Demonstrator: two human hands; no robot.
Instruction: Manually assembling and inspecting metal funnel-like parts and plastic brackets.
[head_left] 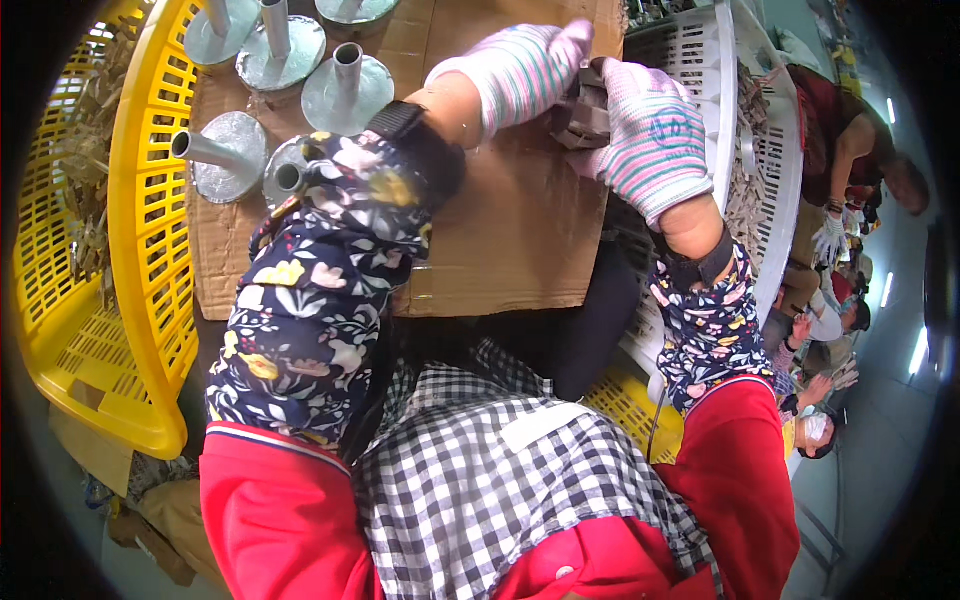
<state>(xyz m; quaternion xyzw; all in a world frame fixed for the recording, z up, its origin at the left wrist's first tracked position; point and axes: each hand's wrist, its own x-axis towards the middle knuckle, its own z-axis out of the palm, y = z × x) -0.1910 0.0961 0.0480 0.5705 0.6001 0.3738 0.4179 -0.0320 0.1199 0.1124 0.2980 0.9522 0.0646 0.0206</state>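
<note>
- While the right hand [655,130], in a white knitted glove with pink and green stripes, grasps a dark brown, angular block [585,118], its fingers bend around the far end and its thumb lies on the near side.
- The left hand [515,75], gloved in the same manner, is just beside the block; its fingertips are partly hidden, so I cannot tell if it holds something.
- The block is over the right part of a brown cardboard sheet [500,250], close to its edge; whether it rests there is not clear.
- If the right grip becomes loose, the block could, I think, slip over this edge toward the white slotted plastic basket [705,50].
- On the left part of the sheet stand grey round metal discs with hollow tubes [350,98]. The dark flowered sleeve [310,300] of the left arm is very near them, so a careless pull backward might knock one over.
</note>
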